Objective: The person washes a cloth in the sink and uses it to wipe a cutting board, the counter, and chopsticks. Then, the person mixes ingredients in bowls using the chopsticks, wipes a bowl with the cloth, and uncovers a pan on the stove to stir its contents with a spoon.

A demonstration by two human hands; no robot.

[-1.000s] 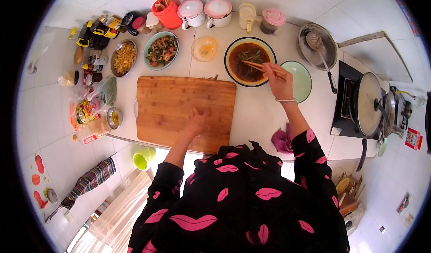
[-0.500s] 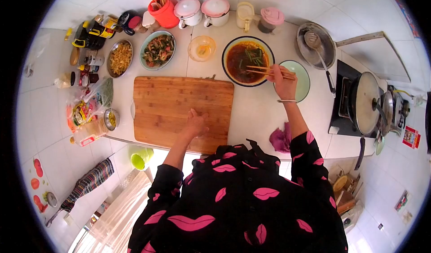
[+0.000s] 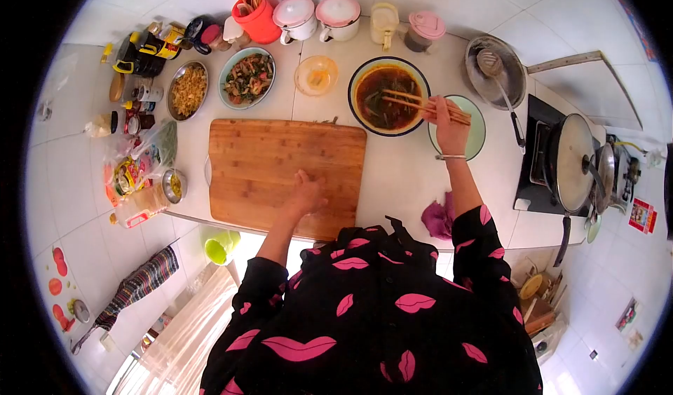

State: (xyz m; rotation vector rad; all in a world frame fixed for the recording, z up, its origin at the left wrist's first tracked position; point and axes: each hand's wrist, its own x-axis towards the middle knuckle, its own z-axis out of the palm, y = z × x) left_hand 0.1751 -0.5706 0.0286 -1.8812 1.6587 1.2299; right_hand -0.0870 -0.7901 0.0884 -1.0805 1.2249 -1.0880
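Observation:
My right hand (image 3: 449,128) is closed round wooden chopsticks (image 3: 424,105), whose tips dip into a dark-rimmed bowl (image 3: 355,118) of reddish-brown liquid with green strips in it. Part of a pale green plate (image 3: 475,130) lies beneath and beside that hand. On the wooden cutting board (image 3: 266,171) rests my left hand (image 3: 306,193), its fingers loosely apart with nothing in them. Left of the bowl stands a small clear bowl (image 3: 316,76) with a yellowish remnant inside.
A plate of mixed food (image 3: 248,78) and a dish of yellow food (image 3: 188,91) stand at the back left. A purple cloth (image 3: 439,216) lies near the front edge. To the right are a metal basin (image 3: 515,79) and a lidded pan (image 3: 573,160) on the stove.
My right hand and the chopsticks have shifted right, with the tips still over the bowl. The green strips in the liquid have moved. My left hand has stayed on the board.

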